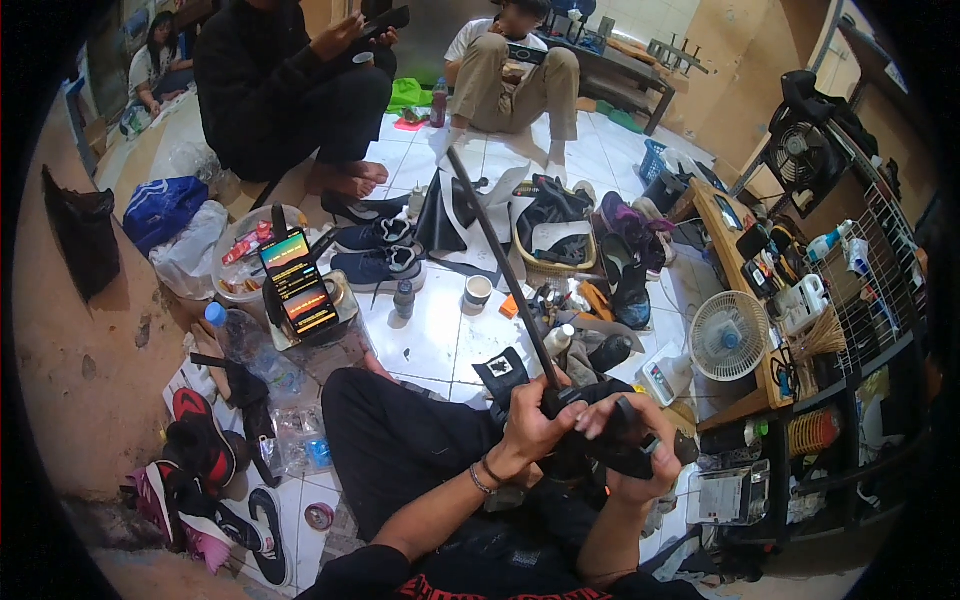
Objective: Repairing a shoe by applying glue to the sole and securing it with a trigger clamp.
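Observation:
My left hand (538, 422), with bands at its wrist, is closed on a long, narrow dark strip (500, 250). The strip rises from my fist and slants up and left across the floor items. Close beside it, my right hand (648, 452) has its fingers curled round a black curved piece (625, 440) that looks like part of a shoe. Whether the strip joins this piece cannot be seen, as my fingers and dark clothing hide the meeting place. A black patch with a white mark (500, 368) lies just beyond my left hand.
A phone (298, 285) stands propped at left near a water bottle (235, 330). Shoes (375, 250), a cup (478, 291) and a yellow basket (555, 262) lie ahead. At right are a white fan (730, 335) and wooden bench (735, 250). Other people sit beyond.

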`<state>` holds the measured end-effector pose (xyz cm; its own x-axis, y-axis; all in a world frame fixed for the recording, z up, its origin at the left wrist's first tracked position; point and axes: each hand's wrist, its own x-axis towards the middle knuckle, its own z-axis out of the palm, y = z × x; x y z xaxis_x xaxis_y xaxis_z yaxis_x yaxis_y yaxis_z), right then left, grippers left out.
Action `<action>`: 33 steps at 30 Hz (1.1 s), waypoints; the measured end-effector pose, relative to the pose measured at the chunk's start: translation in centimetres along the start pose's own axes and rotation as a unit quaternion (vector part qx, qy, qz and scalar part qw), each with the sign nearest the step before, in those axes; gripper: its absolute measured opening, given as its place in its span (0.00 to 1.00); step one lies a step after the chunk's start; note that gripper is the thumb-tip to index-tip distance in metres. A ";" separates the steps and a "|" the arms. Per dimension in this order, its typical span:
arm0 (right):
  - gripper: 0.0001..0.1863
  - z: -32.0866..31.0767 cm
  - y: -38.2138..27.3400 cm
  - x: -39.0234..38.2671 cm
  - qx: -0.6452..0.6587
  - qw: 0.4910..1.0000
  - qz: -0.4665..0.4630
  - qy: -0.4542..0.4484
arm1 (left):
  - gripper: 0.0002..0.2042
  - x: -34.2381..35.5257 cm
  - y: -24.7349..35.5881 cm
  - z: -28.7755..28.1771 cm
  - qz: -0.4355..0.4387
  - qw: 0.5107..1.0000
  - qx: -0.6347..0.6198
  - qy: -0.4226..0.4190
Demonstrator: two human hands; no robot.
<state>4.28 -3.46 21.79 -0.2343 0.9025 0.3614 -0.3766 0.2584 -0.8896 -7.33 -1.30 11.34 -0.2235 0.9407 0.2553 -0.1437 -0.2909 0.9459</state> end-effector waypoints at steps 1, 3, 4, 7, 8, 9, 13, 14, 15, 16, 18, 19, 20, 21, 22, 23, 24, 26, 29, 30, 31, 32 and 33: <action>0.44 -0.6 -0.4 0.3 -0.019 0.997 0.025 -0.069 | 0.26 0.1 0.0 -0.2 0.002 1.000 0.003 0.003; 0.45 -0.2 -0.5 0.2 -0.025 0.997 0.033 -0.069 | 0.24 0.5 -0.3 -0.7 0.055 0.998 0.003 -0.002; 0.47 0.1 -0.5 -0.1 -0.033 0.996 0.043 -0.064 | 0.24 0.2 -0.6 -0.6 0.058 0.998 0.008 0.006; 0.46 0.0 -0.7 -0.4 -0.029 0.995 0.049 -0.080 | 0.21 0.3 -1.2 -0.1 0.098 0.994 -0.038 0.016; 0.45 0.2 -0.7 -0.5 -0.024 0.996 0.048 -0.074 | 0.21 0.4 -1.1 -0.3 0.100 0.994 -0.035 0.020; 0.45 0.4 -0.5 -0.4 -0.022 0.996 0.047 -0.078 | 0.21 0.4 -1.0 -0.4 0.096 0.994 -0.037 0.024; 0.35 1.0 0.0 -0.3 -0.007 0.998 0.025 -0.056 | 0.20 0.4 -0.7 -0.8 0.084 0.994 -0.061 0.034; 0.31 1.2 0.2 -0.3 0.012 0.998 0.009 -0.055 | 0.20 0.4 -0.9 -0.8 0.069 0.995 -0.067 0.032; 0.31 1.2 0.6 -0.3 0.011 0.998 0.011 -0.057 | 0.20 0.5 -1.2 -0.4 0.086 0.992 -0.081 0.054; 0.27 1.2 1.1 -0.3 0.012 0.998 -0.019 -0.059 | 0.20 0.5 -1.3 -0.5 0.086 0.991 -0.082 0.056; 0.24 1.7 1.4 -0.1 0.011 0.997 -0.052 -0.064 | 0.21 0.8 -1.3 -0.8 0.083 0.993 -0.074 0.047; 0.23 2.1 1.3 -0.1 -0.015 0.996 -0.059 -0.064 | 0.21 0.8 -1.6 -0.8 0.085 0.992 -0.077 0.049; 0.23 2.5 1.4 -0.1 -0.041 0.995 -0.065 -0.065 | 0.22 0.7 -1.8 -0.9 0.071 0.993 -0.079 0.046; 0.22 2.9 1.6 -0.1 -0.042 0.995 -0.074 -0.057 | 0.22 0.6 -2.0 -0.9 0.056 0.994 -0.082 0.043; 0.22 3.0 1.7 0.0 -0.045 0.994 -0.073 -0.061 | 0.22 0.7 -2.1 -1.0 0.058 0.994 -0.085 0.047; 0.22 3.1 1.8 0.1 -0.047 0.994 -0.076 -0.060 | 0.22 0.8 -1.7 -1.0 0.061 0.993 -0.091 0.051; 0.22 3.2 1.9 0.2 -0.049 0.994 -0.080 -0.059 | 0.22 0.9 -1.4 -1.0 0.063 0.992 -0.096 0.055; 0.21 3.7 2.1 0.1 -0.070 0.992 -0.089 -0.064 | 0.22 1.0 -1.2 -1.1 0.082 0.989 -0.101 0.067; 0.20 4.5 2.4 0.3 -0.087 0.988 -0.106 -0.065 | 0.25 1.0 -0.6 -1.5 0.082 0.988 -0.103 0.078; 0.19 4.7 2.5 0.4 -0.085 0.988 -0.113 -0.061 | 0.28 1.0 -0.5 -1.7 0.063 0.990 -0.101 0.075; 0.19 5.0 2.7 0.6 -0.080 0.986 -0.131 -0.061 | 0.28 1.1 -0.6 -1.8 0.064 0.989 -0.104 0.077; 0.19 5.2 2.7 0.7 -0.081 0.986 -0.131 -0.063 | 0.26 1.0 -0.8 -1.9 0.068 0.988 -0.115 0.079; 0.19 5.4 2.8 0.8 -0.083 0.986 -0.130 -0.060 | 0.23 1.0 -0.9 -2.1 0.072 0.986 -0.127 0.080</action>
<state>-1.74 -3.86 21.12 -0.2572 0.7533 0.6054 -0.2893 0.5377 -0.7920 -9.44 -0.46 10.30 -0.4057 0.8528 0.3287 -0.3310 -0.4723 0.8169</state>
